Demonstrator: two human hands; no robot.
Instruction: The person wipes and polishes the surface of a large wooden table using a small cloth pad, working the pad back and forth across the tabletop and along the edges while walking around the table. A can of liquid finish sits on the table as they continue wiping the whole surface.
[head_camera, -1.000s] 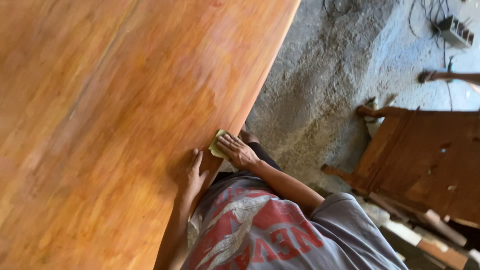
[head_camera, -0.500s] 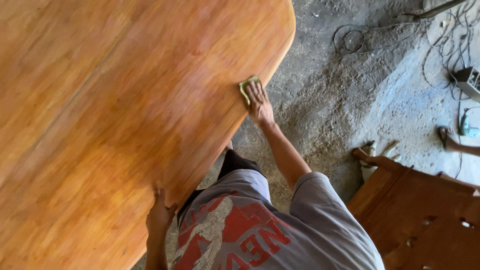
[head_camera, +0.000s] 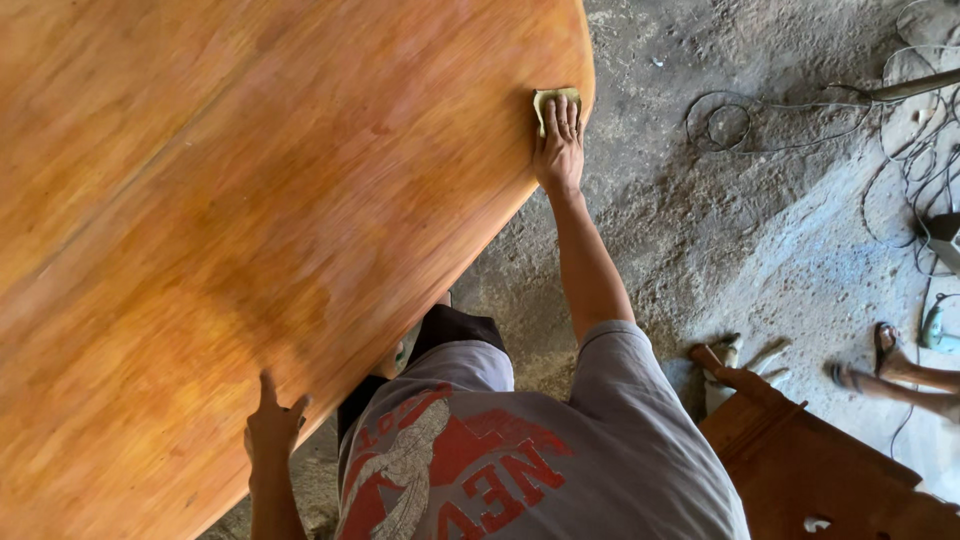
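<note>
A large orange-brown wooden tabletop (head_camera: 250, 230) fills the left of the head view. My right hand (head_camera: 560, 150) reaches far along its rounded edge and presses a small yellowish sanding pad (head_camera: 552, 100) flat against the wood. My left hand (head_camera: 272, 425) rests open on the tabletop near its lower edge, fingers spread, holding nothing. My grey shirt with a red print (head_camera: 500, 460) is at the bottom.
A dusty concrete floor (head_camera: 700, 220) lies to the right. Coiled cables (head_camera: 740, 120) and a tangle of wires run at the upper right. Another wooden furniture piece (head_camera: 800, 460) stands at the lower right. Another person's sandalled feet (head_camera: 880, 365) stand at the right edge.
My right hand has slid the pad further along the table's edge, away from my body, with the arm stretching out. My left hand has moved down the edge, closer to me.
</note>
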